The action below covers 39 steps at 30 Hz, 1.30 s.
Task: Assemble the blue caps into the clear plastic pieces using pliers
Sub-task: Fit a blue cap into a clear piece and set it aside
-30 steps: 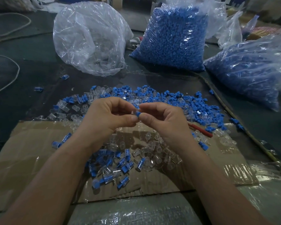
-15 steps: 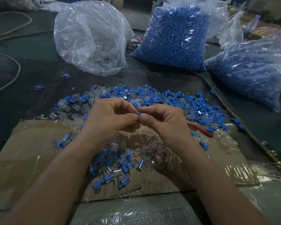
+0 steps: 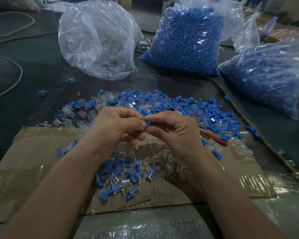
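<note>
My left hand (image 3: 117, 126) and my right hand (image 3: 176, 131) meet fingertip to fingertip above the work pile. Between them they pinch a small blue cap (image 3: 148, 121); whether a clear piece is on it is hidden by the fingers. Beyond the hands lies a mixed heap of loose blue caps and clear plastic pieces (image 3: 162, 102). Several joined blue-and-clear pieces (image 3: 124, 178) lie on the cardboard sheet (image 3: 33, 161) under my wrists. The red-handled pliers (image 3: 214, 138) lie on the cardboard just right of my right hand, partly hidden by it.
At the back stand a clear bag of clear pieces (image 3: 97, 40) and two bags of blue caps (image 3: 185, 40), (image 3: 266, 75). A white cord (image 3: 16, 75) curves at the left. Stray pieces (image 3: 42, 93) lie on the dark surface. A thin rod (image 3: 248, 121) runs along the right.
The fingertips of both hands have closed together on the blue cap, and more of the cap now shows between them. The piles and pliers have not moved.
</note>
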Available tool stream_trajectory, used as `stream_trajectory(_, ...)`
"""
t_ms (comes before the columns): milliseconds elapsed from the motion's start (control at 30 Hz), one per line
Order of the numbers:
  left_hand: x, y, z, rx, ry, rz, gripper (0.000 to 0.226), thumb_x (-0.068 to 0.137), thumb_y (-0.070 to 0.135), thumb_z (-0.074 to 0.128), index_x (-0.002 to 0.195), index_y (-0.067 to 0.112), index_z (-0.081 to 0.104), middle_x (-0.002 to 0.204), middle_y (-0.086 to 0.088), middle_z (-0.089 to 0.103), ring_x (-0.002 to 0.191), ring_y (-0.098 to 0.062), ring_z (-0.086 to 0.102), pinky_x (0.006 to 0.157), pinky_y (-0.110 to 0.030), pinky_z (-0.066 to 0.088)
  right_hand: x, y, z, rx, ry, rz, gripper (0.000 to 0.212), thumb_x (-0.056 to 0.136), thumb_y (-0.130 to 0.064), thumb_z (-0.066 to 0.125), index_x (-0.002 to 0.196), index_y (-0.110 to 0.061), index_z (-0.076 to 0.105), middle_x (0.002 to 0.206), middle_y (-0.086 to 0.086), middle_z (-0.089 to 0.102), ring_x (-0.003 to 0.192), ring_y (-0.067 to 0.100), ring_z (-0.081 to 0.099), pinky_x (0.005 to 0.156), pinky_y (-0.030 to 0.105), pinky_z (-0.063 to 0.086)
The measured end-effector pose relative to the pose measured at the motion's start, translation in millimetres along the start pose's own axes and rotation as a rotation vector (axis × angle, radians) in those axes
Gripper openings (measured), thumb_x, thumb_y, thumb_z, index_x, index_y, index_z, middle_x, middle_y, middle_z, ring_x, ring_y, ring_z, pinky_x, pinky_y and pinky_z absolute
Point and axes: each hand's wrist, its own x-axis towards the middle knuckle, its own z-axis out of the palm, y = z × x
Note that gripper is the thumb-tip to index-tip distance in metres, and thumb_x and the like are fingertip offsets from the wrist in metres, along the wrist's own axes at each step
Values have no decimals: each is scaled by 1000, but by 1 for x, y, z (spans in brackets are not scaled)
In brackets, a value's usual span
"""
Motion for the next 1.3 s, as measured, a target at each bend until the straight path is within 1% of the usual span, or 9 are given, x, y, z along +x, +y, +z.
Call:
stream_trajectory(100,0,0,0,-33,-4,-7,4,51,8,68,52,11,68,55,-7,65,46,-14,62,40,-17,46,0,1,0,-104,18,-71,33,75,-7,68,106,-15,61,87,-18,61,82,-5,60,73,11,48)
stream_trajectory(167,0,0,0,-40,-5,-10,4,50,9,68,53,11,68,55,-8,65,46,-15,62,41,-17,47,1,1,0,-136,13,-93,32,75,-9,68,105,-16,61,88,-19,60,83,-6,59,73,10,47)
stream_trajectory(233,0,-1,0,-40,-11,-12,4,50,8,68,54,10,67,55,-10,65,46,-15,62,41,-17,47,1,1,-1,-137,12,-107,32,73,-12,70,104,-16,62,86,-18,61,83,-3,60,74,11,48)
stream_trajectory(400,0,-1,1,-55,-16,-25,7,51,6,68,57,8,66,56,-10,65,46,-16,62,41,-17,47,2,2,-1,-214,43,-182,25,73,-14,69,96,-3,69,87,-5,64,84,6,63,75,14,51)
stream_trajectory(600,0,-1,0,-59,-49,-45,5,52,6,68,53,10,70,56,-8,65,46,-14,62,41,-17,47,3,5,-3,-336,69,-319,22,72,-9,70,92,-1,70,82,8,71,81,10,63,73,16,52)
stream_trajectory(800,-1,1,1,-44,-58,-52,4,51,6,67,53,9,68,54,-9,64,44,-14,61,40,-17,47,2,5,-3,-343,66,-353,22,67,-9,74,88,-1,71,79,7,71,76,10,64,71,14,51)
stream_trajectory(933,-2,1,3,-40,-43,-41,4,50,5,67,52,9,67,53,-9,63,43,-14,60,39,-17,46,2,4,-3,-345,57,-342,22,67,-9,73,88,-1,71,79,8,71,74,10,65,69,16,53)
stream_trajectory(1100,-2,0,2,-15,-34,-35,17,69,-10,63,59,5,64,52,-8,63,43,-14,59,40,-17,45,2,2,-3,-346,62,-345,23,70,-17,70,87,-2,71,78,8,72,74,9,65,69,15,53)
stream_trajectory(1300,-2,1,3,-15,-40,-34,18,70,-10,62,59,5,64,52,-8,62,43,-14,59,40,-16,46,2,3,-3,-364,69,-363,23,69,-17,69,86,-2,71,77,7,71,76,10,64,69,13,52)
